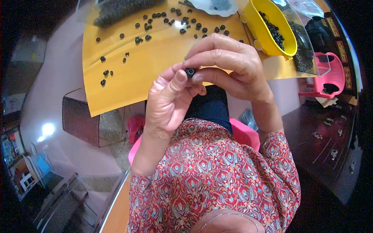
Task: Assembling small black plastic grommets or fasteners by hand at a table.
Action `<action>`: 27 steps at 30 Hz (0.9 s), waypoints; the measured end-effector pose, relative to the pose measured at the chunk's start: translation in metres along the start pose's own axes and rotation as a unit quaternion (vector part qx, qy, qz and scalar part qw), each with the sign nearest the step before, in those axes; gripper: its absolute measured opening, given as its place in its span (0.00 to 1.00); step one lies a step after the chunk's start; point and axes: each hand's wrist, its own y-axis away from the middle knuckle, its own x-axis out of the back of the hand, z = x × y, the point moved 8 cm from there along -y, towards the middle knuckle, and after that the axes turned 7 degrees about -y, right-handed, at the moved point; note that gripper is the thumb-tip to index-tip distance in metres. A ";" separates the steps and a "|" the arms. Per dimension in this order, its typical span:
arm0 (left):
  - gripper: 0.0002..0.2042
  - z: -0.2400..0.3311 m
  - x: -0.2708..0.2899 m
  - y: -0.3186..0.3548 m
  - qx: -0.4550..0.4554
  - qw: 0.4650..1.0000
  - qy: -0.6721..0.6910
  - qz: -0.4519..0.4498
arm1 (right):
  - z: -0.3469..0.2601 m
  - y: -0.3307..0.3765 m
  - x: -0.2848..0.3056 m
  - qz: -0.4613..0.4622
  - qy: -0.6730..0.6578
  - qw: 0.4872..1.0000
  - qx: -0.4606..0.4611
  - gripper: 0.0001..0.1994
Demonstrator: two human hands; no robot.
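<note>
Between my two hands, just over the near edge of the yellow-orange table (128, 87), is a small round black part (190, 72) with a ring-shaped opening facing up. The thumb and fingers of my left hand (171, 93) pinch it from the left. From the right, my right hand (233, 70) closes thumb and fingertips on the same piece. Several like black parts (147, 37) lie scattered over the tabletop beyond my hands, some single and some in small clumps. What exactly the piece is, I cannot make out.
A yellow bin (268, 15) holding many black parts stands at the far right. Beside it is a clear container (303, 46) of dark pieces. A large clear bag (120, 11) of dark parts lies at the far left, near a white dish (217, 7). A pink chair (330, 75) stands right.
</note>
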 end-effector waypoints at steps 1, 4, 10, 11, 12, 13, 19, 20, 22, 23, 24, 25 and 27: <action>0.13 -0.001 0.002 0.000 0.000 1.000 0.003 0.008 | 0.002 -0.001 -0.001 -0.010 -0.003 1.000 -0.003 0.11; 0.13 0.002 0.007 -0.001 -0.020 1.000 0.000 0.010 | 0.008 -0.001 -0.009 -0.023 -0.023 0.999 -0.012 0.11; 0.13 0.006 0.015 0.003 -0.035 0.998 -0.016 0.040 | 0.014 -0.002 -0.019 -0.019 -0.016 0.999 -0.032 0.12; 0.13 0.007 0.016 0.003 -0.036 0.998 -0.014 0.040 | 0.017 -0.002 -0.020 -0.015 -0.028 0.999 -0.039 0.12; 0.13 0.009 0.020 0.003 -0.040 0.997 -0.021 0.061 | 0.019 -0.004 -0.022 -0.017 -0.028 0.999 -0.040 0.12; 0.12 0.011 0.025 0.003 -0.045 0.995 -0.029 0.082 | 0.023 -0.005 -0.023 -0.017 -0.050 0.998 -0.041 0.12; 0.13 0.023 0.046 -0.002 -0.082 0.994 -0.002 0.071 | 0.079 -0.001 -0.016 0.030 -0.059 0.992 -0.106 0.10; 0.13 0.025 0.049 -0.002 -0.086 0.993 -0.001 0.081 | 0.094 0.001 -0.013 0.043 -0.023 0.988 -0.144 0.09; 0.13 0.029 0.056 -0.002 -0.093 0.991 -0.004 0.091 | 0.120 0.005 -0.008 0.066 0.037 0.979 -0.190 0.07; 0.13 0.032 0.059 -0.001 -0.101 0.990 -0.007 0.102 | 0.128 0.004 -0.007 0.065 0.038 0.979 -0.190 0.07; 0.13 0.034 0.061 -0.001 -0.100 0.990 -0.006 0.101 | 0.133 0.002 -0.004 0.069 0.076 0.979 -0.178 0.07; 0.13 0.037 0.063 0.000 -0.106 0.988 -0.013 0.107 | 0.139 0.001 -0.002 0.073 0.114 0.977 -0.166 0.06; 0.13 0.038 0.067 0.000 -0.110 0.988 -0.019 0.110 | 0.156 0.003 0.002 0.074 0.153 0.973 -0.158 0.06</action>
